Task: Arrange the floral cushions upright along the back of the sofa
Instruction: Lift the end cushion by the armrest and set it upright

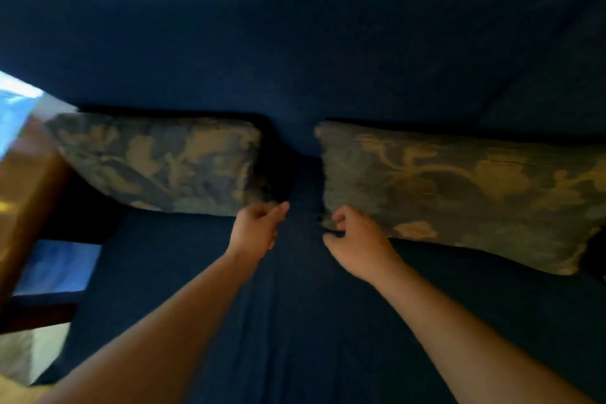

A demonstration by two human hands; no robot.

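The dark blue fabric-covered sofa (295, 321) forms the support surface; its cloth seat shows long shallow creases running front to back, and its backrest rises behind. Two rectangular floral cushions in grey-blue and tan rest on the seat, each leaning against the backrest. The left floral cushion (164, 164) sits beside a brown wooden armrest (29, 193). The right floral cushion (465, 193) sits apart from it, with bare seat between them

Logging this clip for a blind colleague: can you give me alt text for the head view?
Two floral cushions, the left cushion and the right cushion, stand against the back of a dark blue sofa, a gap between them. The left hand and right hand reach their inner lower corners; the grip is unclear in the blur.
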